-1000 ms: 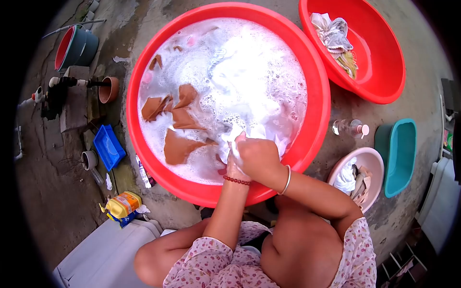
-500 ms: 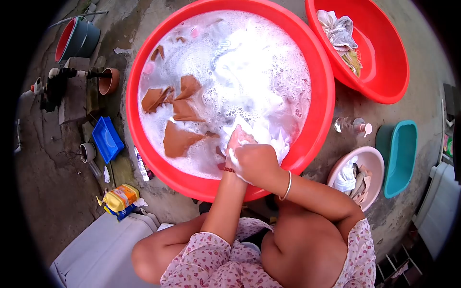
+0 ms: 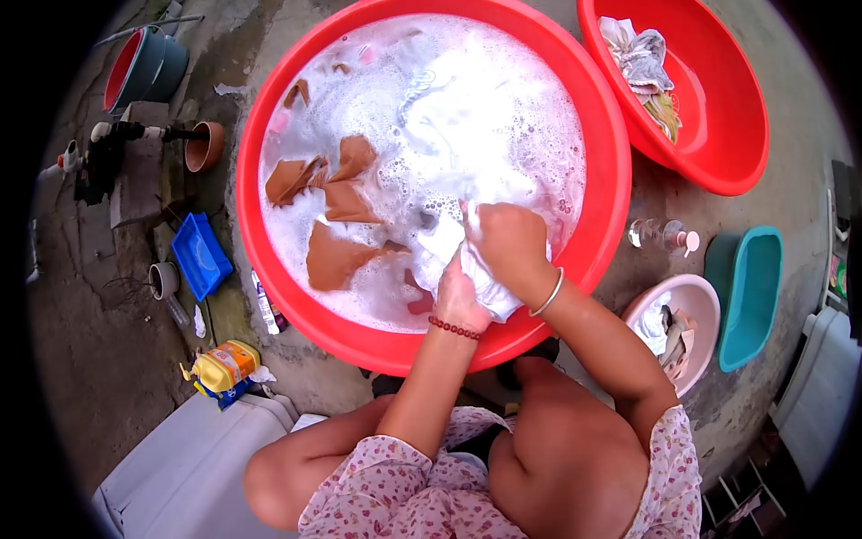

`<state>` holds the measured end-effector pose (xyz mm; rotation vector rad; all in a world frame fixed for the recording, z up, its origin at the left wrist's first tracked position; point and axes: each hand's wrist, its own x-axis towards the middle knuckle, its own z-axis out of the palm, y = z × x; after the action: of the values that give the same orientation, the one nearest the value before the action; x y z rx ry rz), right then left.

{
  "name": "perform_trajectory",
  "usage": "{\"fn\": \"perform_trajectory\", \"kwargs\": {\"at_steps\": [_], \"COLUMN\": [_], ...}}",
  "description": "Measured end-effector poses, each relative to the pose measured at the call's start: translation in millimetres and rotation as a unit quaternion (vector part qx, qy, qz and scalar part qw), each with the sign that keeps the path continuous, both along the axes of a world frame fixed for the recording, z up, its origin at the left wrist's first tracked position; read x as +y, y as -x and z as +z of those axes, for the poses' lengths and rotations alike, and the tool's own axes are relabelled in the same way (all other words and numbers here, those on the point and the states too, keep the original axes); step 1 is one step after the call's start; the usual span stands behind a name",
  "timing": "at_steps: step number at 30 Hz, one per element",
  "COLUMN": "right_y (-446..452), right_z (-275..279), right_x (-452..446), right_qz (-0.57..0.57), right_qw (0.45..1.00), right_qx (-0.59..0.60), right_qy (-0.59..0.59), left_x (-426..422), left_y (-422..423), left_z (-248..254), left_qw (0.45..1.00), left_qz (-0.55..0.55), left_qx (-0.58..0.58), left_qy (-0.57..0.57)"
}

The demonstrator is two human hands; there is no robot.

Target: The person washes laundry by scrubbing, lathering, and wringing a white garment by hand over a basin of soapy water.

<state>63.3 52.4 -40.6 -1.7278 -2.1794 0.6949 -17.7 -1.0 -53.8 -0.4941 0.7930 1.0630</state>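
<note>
A large red basin (image 3: 614, 180) holds sudsy water and soaking clothes. Near its front rim my left hand (image 3: 460, 292), with a beaded bracelet at the wrist, grips a wet white cloth (image 3: 489, 292). My right hand (image 3: 510, 238), wearing a bangle, is closed on the same cloth a little higher and to the right. Part of the white cloth trails into the foam; its exact kind of garment does not show. Brown fabric (image 3: 334, 259) floats at the left side of the basin, away from both hands.
At upper right stands a second red basin (image 3: 732, 135) with damp cloths. A clear pump bottle (image 3: 655, 235), a pink basin (image 3: 709, 296) with clothes and a teal tub (image 3: 750, 310) are at right. Left are a blue tray (image 3: 199, 256) and a yellow jug (image 3: 224, 366).
My hands, earlier pressed together over the suds, have come apart. The right has moved up and to the right, the left slightly down, and more of the white cloth shows between them.
</note>
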Motion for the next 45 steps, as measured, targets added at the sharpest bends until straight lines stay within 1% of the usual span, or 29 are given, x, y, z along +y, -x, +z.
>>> {"fn": "perform_trajectory", "kwargs": {"at_steps": [3,4,5,6,7,8,10,11,12,16,18,19,21,23,24,25,27,29,30,32,34,35,36,39,40,41,43,44,45], "right_y": [-2.2,3.4,10.6,15.5,18.0,17.3,14.9,9.2,2.4,5.5,12.2,14.9,11.1,5.7,-2.3,-11.1,-13.7,-7.3,-0.6,2.2,-3.8,-10.0,-14.4,-9.0,-3.3,5.9,7.9,4.3,-1.6], "right_z": [10.0,19.1,28.0,27.3,27.3,23.5,13.2,8.1,1.4,16.2,28.8,33.4,29.1,2.0,-5.9,-10.3,-3.2,12.0,24.6,27.0,14.7,6.2,-0.4,15.8,22.8,34.9,36.9,27.1,14.7], "right_x": [0.9,-9.5,-26.1,-48.6,-62.7,-61.0,-35.9,-14.9,4.6,-9.9,-44.3,-57.7,-49.1,-24.6,-7.8,3.5,5.7,-20.9,-39.3,-52.4,-31.0,-12.5,4.1,-2.1,-15.9,-32.8,-45.1,-37.6,-22.6], "right_qz": [0.018,0.046,0.075,0.091,0.135,0.128,0.080,0.040,0.005,0.033,0.094,0.122,0.133,0.057,0.032,0.006,0.009,0.031,0.054,0.093,0.067,0.033,-0.018,0.013,0.032,0.050,0.090,0.063,0.036], "right_qw": [0.999,0.999,0.997,0.992,0.984,0.987,0.995,0.998,0.999,0.998,0.990,0.989,0.989,0.998,0.999,0.999,0.999,0.999,0.997,0.995,0.998,0.998,0.999,0.997,0.997,0.996,0.992,0.995,0.997], "right_qx": [0.014,0.020,0.025,0.079,0.088,0.084,0.058,0.034,-0.013,0.028,0.082,0.082,0.070,0.020,-0.005,-0.031,-0.042,0.005,0.050,0.042,0.012,-0.007,-0.011,0.007,0.036,0.071,0.087,0.072,0.058], "right_qy": [-0.036,-0.017,0.005,-0.037,-0.077,-0.054,-0.029,-0.029,-0.034,-0.056,-0.058,-0.021,0.013,-0.030,-0.029,-0.029,-0.031,-0.030,0.011,0.018,-0.018,-0.053,-0.039,-0.072,-0.066,-0.007,0.010,-0.014,-0.036], "left_x": [16.8,10.6,-4.6,-13.5,-12.9,-18.7,-13.6,-0.2,-0.5,11.7,-2.2,0.9,-6.6,1.5,-1.6,3.9,5.0,-0.1,-11.3,-7.3,0.8,3.6,1.2,11.1,-5.2,-3.4,0.8,3.1,3.2], "left_y": [-5.4,5.2,24.5,37.6,40.1,36.3,17.4,2.3,-1.1,6.8,33.8,35.8,29.1,-2.5,-12.2,-21.4,-22.2,-12.8,7.2,16.4,-1.1,-12.2,-12.2,-8.0,7.0,13.1,25.5,9.4,-4.5], "left_z": [27.0,0.2,-48.9,-77.2,-63.1,-69.9,-38.2,1.3,2.9,4.2,-42.7,-51.5,-37.9,14.7,0.4,16.7,2.6,-9.3,-29.1,-44.6,-9.4,-2.4,-0.1,9.1,-39.4,-43.0,-49.1,-10.7,8.0], "left_qw": [0.996,0.996,0.992,0.944,0.988,0.970,0.988,0.996,1.000,0.998,0.959,0.975,0.980,0.997,0.999,0.998,0.993,0.994,0.992,0.985,0.997,0.998,0.996,0.995,0.987,0.969,0.904,0.985,0.995], "left_qz": [0.015,0.014,-0.015,-0.042,-0.031,-0.020,0.002,0.013,0.003,0.008,-0.033,-0.012,-0.023,0.045,0.038,0.022,-0.014,0.019,-0.063,-0.030,-0.038,0.006,-0.022,0.021,0.021,0.019,-0.009,0.001,0.009], "left_qx": [0.045,0.045,-0.102,-0.246,-0.151,-0.216,-0.140,-0.001,-0.005,0.000,-0.257,-0.223,-0.167,0.010,0.016,0.044,0.104,0.096,0.111,-0.148,0.063,0.066,0.090,0.091,-0.038,-0.116,-0.262,-0.098,0.074], "left_qy": [0.075,0.073,-0.074,-0.218,-0.016,-0.112,-0.060,0.088,0.004,0.056,-0.115,-0.008,-0.106,0.067,0.010,0.025,0.053,0.038,-0.006,-0.080,0.019,0.021,-0.010,0.018,-0.155,-0.219,-0.338,-0.144,0.063]}}
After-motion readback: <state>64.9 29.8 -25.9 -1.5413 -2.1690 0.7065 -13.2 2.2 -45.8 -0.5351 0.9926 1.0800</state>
